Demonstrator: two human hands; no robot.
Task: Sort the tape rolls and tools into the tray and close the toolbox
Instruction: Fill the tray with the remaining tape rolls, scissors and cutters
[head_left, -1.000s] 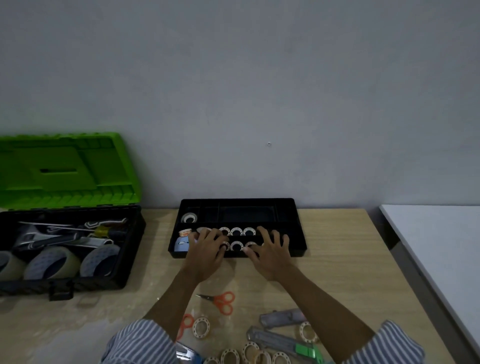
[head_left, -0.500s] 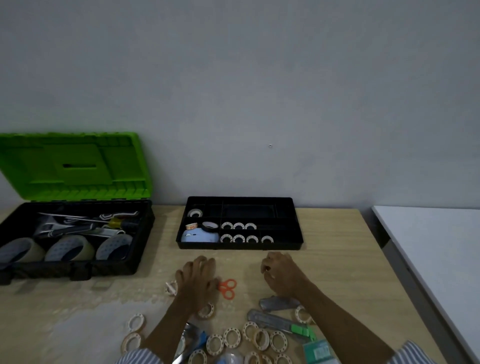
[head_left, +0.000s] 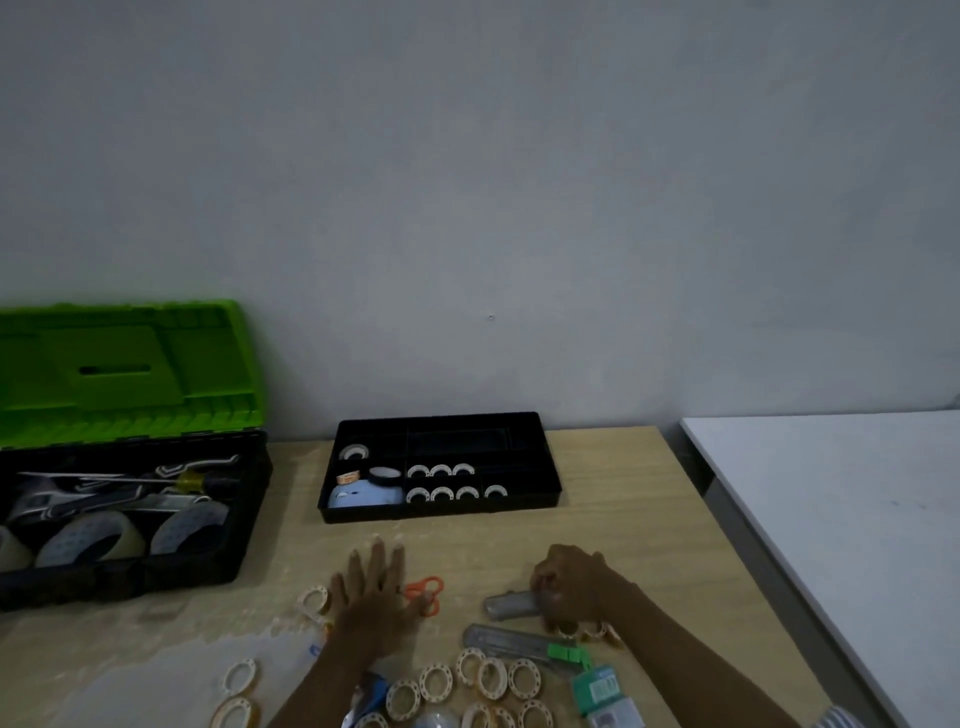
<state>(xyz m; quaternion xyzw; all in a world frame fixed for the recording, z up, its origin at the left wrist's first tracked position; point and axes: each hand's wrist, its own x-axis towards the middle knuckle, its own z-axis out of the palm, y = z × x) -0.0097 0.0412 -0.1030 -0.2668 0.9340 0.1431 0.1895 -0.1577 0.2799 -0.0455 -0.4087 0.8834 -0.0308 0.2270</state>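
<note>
Partway, est. under half. Tray (head_left: 546, 457) at desk (head_left: 623, 525) rear holds several small rolls (head_left: 441, 492). Many loose rolls (head_left: 480, 675) + scissors (head_left: 427, 590) not yet in. L hand (head_left: 371, 603) flat, fingers straight. R hand (head_left: 569, 587) grips grey tool (head_left: 506, 607). Toolbox (head_left: 156, 564) lid up.

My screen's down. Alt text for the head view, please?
Right hand grips a grey tool on the table; left hand lies flat beside orange scissors, loose tape rolls around both. Behind, a black tray holds small rolls, and the toolbox stands open at left.
</note>
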